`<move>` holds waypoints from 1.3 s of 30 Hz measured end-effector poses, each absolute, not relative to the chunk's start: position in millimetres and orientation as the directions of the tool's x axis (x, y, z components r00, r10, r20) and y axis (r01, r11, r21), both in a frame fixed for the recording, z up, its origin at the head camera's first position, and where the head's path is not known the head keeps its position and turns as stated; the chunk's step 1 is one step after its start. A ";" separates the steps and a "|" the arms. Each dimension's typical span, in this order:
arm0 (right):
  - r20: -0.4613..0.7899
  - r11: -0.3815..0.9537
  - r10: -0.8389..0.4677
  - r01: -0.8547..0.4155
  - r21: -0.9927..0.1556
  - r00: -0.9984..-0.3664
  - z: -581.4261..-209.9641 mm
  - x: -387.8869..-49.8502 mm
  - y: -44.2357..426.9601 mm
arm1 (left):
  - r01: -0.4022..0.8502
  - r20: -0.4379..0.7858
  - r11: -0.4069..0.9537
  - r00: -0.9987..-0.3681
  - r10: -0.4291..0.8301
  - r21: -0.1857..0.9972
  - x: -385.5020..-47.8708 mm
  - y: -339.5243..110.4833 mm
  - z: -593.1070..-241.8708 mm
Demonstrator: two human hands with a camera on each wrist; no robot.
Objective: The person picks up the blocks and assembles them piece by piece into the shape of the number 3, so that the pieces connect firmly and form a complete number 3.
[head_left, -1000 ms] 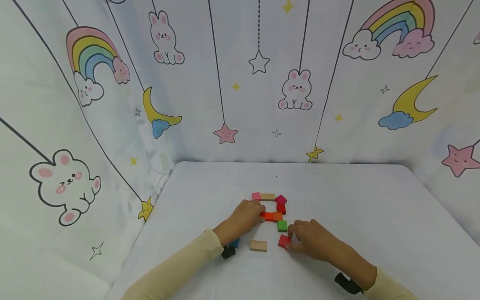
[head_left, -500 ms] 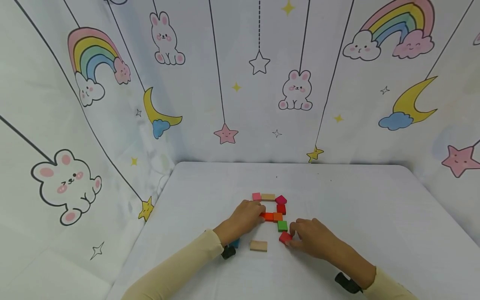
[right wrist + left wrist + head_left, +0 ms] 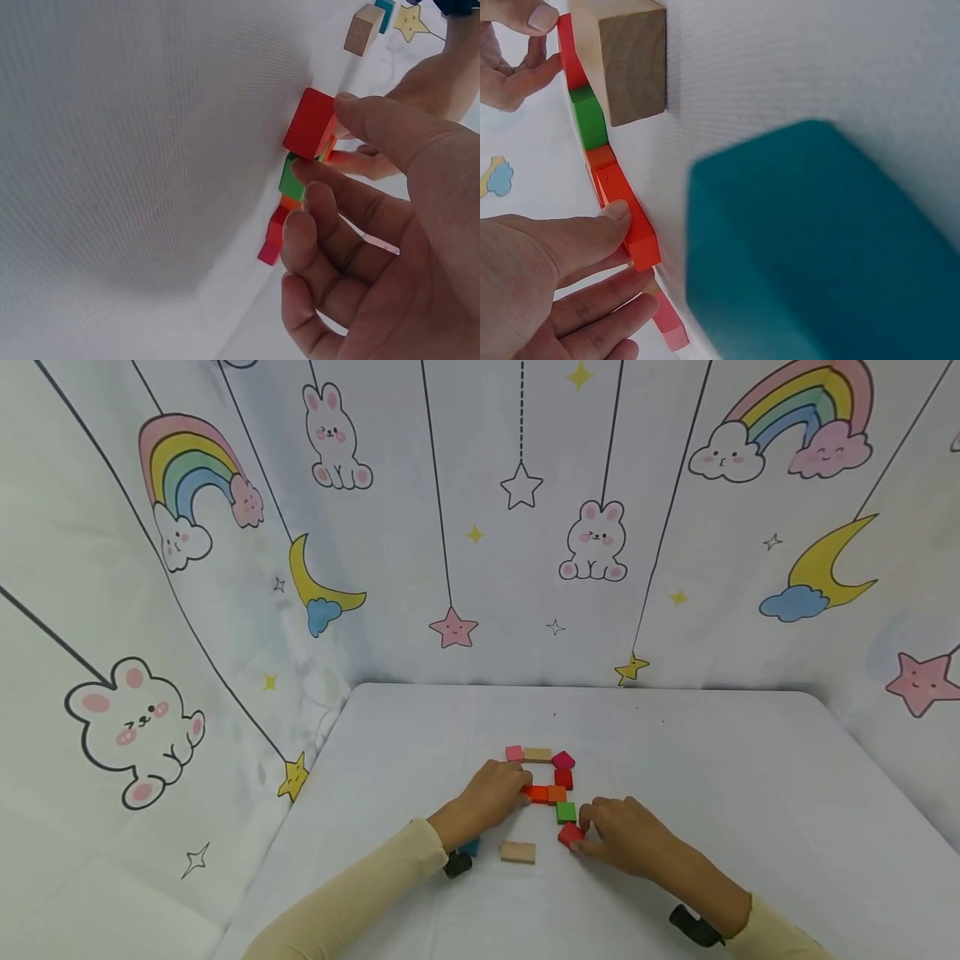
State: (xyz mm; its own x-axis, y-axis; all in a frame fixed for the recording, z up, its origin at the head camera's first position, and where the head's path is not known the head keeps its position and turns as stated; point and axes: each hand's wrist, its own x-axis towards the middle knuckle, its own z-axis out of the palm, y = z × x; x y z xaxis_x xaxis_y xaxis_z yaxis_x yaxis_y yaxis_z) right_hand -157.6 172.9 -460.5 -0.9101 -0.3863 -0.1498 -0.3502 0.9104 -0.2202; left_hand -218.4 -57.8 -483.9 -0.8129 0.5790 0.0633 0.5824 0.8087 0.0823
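My left hand [image 3: 486,797] pinches the left end of a long orange-red block [image 3: 626,214], its thumb on one side and fingers at the other. My right hand [image 3: 626,835] holds a red block [image 3: 310,123] between thumb and index finger. That red block lies tilted, just below a green block [image 3: 566,812]. An orange block [image 3: 557,794] adjoins the orange-red one, above the green block. Further back, another red block [image 3: 563,779] stands below a dark pink pentagon block [image 3: 563,760]. A wooden block [image 3: 537,755] and a pink block [image 3: 513,752] continue the row leftward.
A loose wooden block [image 3: 518,852] lies in front of the row on the white table [image 3: 712,743]. Left of it, a teal block [image 3: 802,240] is partly hidden by the left wrist in the head view. A patterned curtain [image 3: 487,568] hangs behind the table.
My right hand has moved the red block slightly away from me, up toward the green block, and it has stayed there since half a second ago. My left hand keeps its place.
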 end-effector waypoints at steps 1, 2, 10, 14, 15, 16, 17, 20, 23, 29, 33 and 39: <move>-0.152 0.910 -0.386 -0.349 -0.222 -0.910 -459.9 -157.7 172.9 | 0.583 0.063 0.808 -0.812 0.580 0.082 -218.3 -58.0 -483.9; -0.155 0.911 -0.384 -0.345 -0.227 -0.910 -459.7 -157.9 173.2 | 0.584 0.063 0.808 -0.812 0.580 0.081 -218.4 -58.0 -484.0; -0.092 0.898 -0.383 -0.347 -0.270 -0.919 -453.4 -159.2 166.4 | 0.580 0.058 0.811 -0.814 0.577 0.072 -218.8 -56.9 -484.1; -0.050 0.862 -0.437 -0.402 -0.308 -0.898 -452.7 -156.4 152.0 | 0.590 0.065 0.806 -0.807 0.587 0.050 -218.8 -57.0 -482.8; -0.046 0.852 -0.450 -0.414 -0.320 -0.892 -453.0 -155.3 147.9 | 0.593 0.068 0.804 -0.805 0.590 0.046 -218.8 -57.1 -482.3; -0.041 0.842 -0.464 -0.426 -0.331 -0.885 -453.5 -154.1 143.5 | 0.596 0.071 0.802 -0.803 0.592 0.045 -218.7 -57.2 -481.6; -0.034 0.832 -0.478 -0.441 -0.336 -0.877 -454.5 -153.0 139.2 | 0.599 0.073 0.800 -0.800 0.595 0.042 -218.7 -57.3 -480.9; -0.017 0.804 -0.531 -0.497 -0.327 -0.847 -457.7 -149.0 127.3 | 0.595 0.065 0.802 -0.803 0.592 0.050 -217.9 -57.4 -478.6; -0.003 0.781 -0.574 -0.547 -0.302 -0.819 -462.0 -145.1 118.0 | 0.589 0.047 0.806 -0.808 0.587 0.060 -217.1 -56.5 -476.4; -0.001 0.780 -0.584 -0.561 -0.276 -0.812 -467.5 -140.9 110.6 | 0.583 0.039 0.810 -0.812 0.582 0.064 -216.2 -54.1 -474.8; -0.006 0.786 -0.588 -0.569 -0.241 -0.809 -468.0 -139.8 110.2 | 0.582 0.040 0.811 -0.813 0.581 0.061 -216.5 -54.4 -475.7; -0.018 0.799 -0.580 -0.564 -0.209 -0.815 -469.1 -140.4 110.6 | 0.583 0.036 0.810 -0.813 0.582 0.067 -215.8 -56.1 -474.6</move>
